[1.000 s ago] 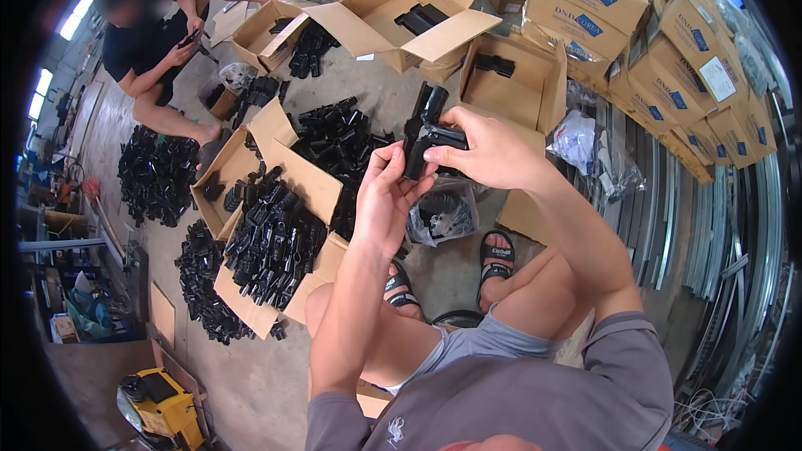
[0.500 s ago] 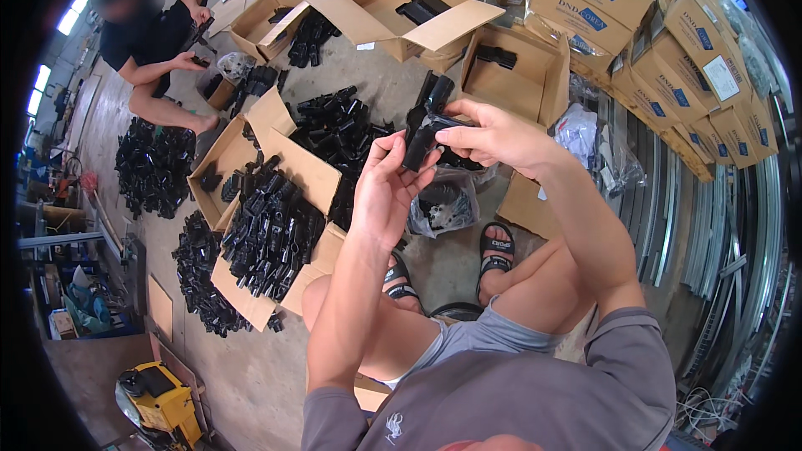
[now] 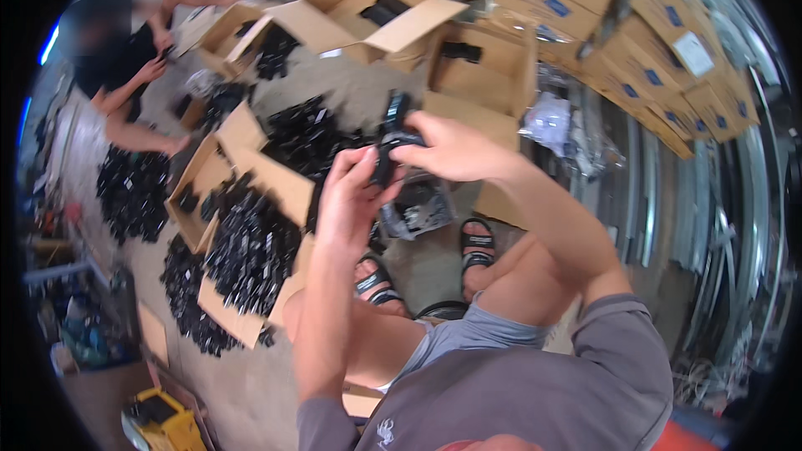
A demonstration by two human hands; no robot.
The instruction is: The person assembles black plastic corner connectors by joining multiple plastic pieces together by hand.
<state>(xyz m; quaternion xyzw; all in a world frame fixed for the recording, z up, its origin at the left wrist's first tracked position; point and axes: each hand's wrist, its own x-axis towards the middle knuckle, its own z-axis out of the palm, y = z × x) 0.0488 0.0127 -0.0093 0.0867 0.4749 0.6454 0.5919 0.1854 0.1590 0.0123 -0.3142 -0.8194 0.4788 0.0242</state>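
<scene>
In front of my body, both hands are on a black tubular bracket [image 3: 396, 108]. My left hand [image 3: 347, 192] has its fingers closed round the lower end. My right hand [image 3: 447, 147] comes in from the right and grips the bracket's side with thumb and fingers. Blur and the fingers hide how its parts fit together. Just below the hands, a clear plastic bag [image 3: 426, 215] of small grey pieces sits on the floor. Left of them lies a loose heap of similar black brackets [image 3: 305, 129], and an open carton [image 3: 294, 188] overflows with more.
Further heaps of black brackets [image 3: 134, 192] lie at the left, near a seated co-worker [image 3: 109, 54]. Open cartons [image 3: 484, 71] stand ahead. Stacked closed boxes [image 3: 660, 67] and long metal profiles [image 3: 660, 209] fill the right. A yellow machine [image 3: 167, 426] is at lower left.
The surroundings have shifted left in the view. My hands are slightly lower, still on the bracket, which is more blurred now. The co-worker's hands have drawn closer together.
</scene>
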